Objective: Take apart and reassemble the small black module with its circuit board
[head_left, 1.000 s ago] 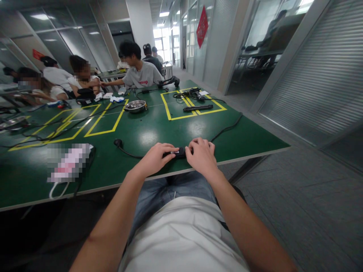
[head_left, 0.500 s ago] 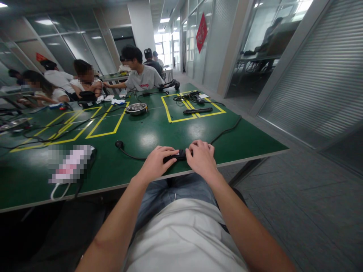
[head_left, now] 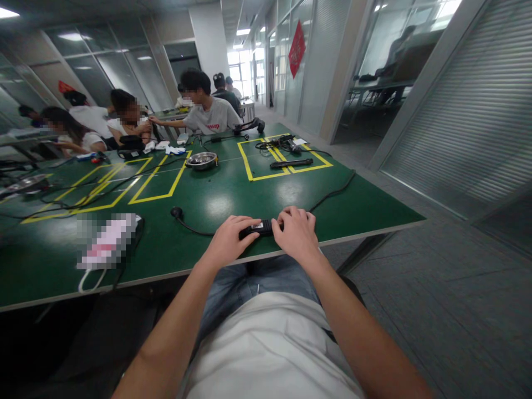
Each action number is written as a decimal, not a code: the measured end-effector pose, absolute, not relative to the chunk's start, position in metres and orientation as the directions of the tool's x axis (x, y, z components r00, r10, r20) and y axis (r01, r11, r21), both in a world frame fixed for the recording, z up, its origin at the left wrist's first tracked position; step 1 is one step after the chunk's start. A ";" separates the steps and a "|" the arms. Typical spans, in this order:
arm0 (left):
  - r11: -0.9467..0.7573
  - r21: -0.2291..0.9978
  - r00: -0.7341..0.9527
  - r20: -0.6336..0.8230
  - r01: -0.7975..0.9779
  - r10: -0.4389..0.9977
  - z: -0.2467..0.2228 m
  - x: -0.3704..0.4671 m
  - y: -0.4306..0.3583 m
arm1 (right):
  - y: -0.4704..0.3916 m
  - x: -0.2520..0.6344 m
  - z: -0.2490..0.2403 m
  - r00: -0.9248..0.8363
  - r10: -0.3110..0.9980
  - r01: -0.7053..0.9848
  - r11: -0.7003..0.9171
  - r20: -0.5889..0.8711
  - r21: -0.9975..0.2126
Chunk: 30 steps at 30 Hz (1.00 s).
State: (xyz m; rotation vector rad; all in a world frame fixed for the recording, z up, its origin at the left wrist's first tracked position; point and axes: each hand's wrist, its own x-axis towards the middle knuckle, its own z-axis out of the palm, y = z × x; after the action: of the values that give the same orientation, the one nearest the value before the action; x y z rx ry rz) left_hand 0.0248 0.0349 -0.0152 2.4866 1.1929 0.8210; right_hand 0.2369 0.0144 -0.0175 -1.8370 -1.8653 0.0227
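One black block: at the green table's [head_left: 366, 208] near edge, plug [head_left: 177, 213] at nine o'clock. Left hand [head_left: 230, 238] pinched the black block [head_left: 266, 226]; right hand [head_left: 296, 230] curled at three o'clock, hold unclear. Steady bracing seemed best.

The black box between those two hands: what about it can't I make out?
Head view, all:
Whether the plug's cord joins the black box: hidden by the left hand.
Its right end: covered by the right hand.
Print on the label: too small and blurred.
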 end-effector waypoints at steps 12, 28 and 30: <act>-0.600 0.466 0.474 0.369 0.650 0.800 -0.014 0.025 0.034 | 0.015 0.237 -0.020 0.051 0.927 0.931 0.090 0.371 -0.355; -0.512 0.573 0.318 0.409 0.641 0.856 -0.010 0.023 0.037 | 0.015 0.236 -0.020 0.045 0.928 0.933 0.093 0.370 -0.348; -0.458 0.568 0.238 0.420 0.684 0.876 -0.011 0.023 0.041 | 0.015 0.237 -0.021 0.047 0.926 0.930 0.097 0.374 -0.355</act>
State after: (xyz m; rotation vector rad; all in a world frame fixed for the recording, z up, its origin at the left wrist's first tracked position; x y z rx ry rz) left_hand 0.0233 0.0405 -0.0114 2.2469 1.4576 1.0372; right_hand 0.2369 0.0153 -0.0211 -1.8133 -1.8628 -0.0090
